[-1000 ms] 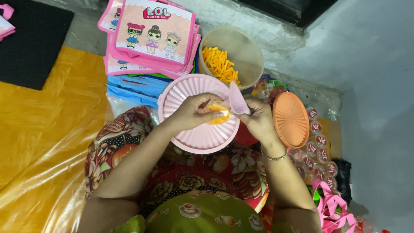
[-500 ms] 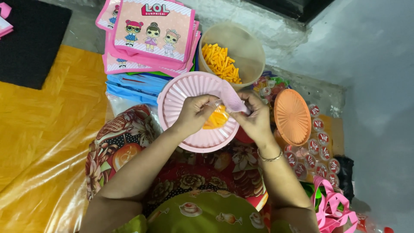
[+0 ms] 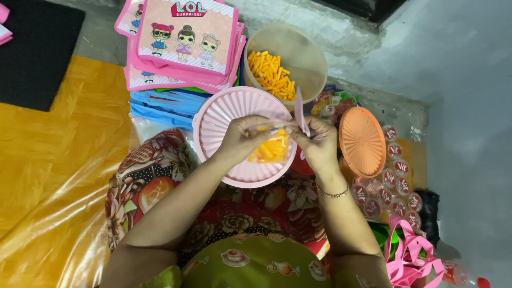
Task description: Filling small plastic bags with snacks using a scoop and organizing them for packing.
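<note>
A yellow plastic sheet (image 3: 58,160) covered the floor at left. Over the pink ribbed lid (image 3: 224,114), the left hand (image 3: 246,140) and right hand (image 3: 316,141) pinched shut the top of a small clear bag of orange snack sticks (image 3: 272,149). An orange lid (image 3: 362,141) lay rightward.

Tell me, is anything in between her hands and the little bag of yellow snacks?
No, nothing visible. Both the left hand and the right hand already pinch the top of the small clear bag of yellow snacks, holding it over the pink ridged lid. A pink strip sticks up from the right hand.
</note>
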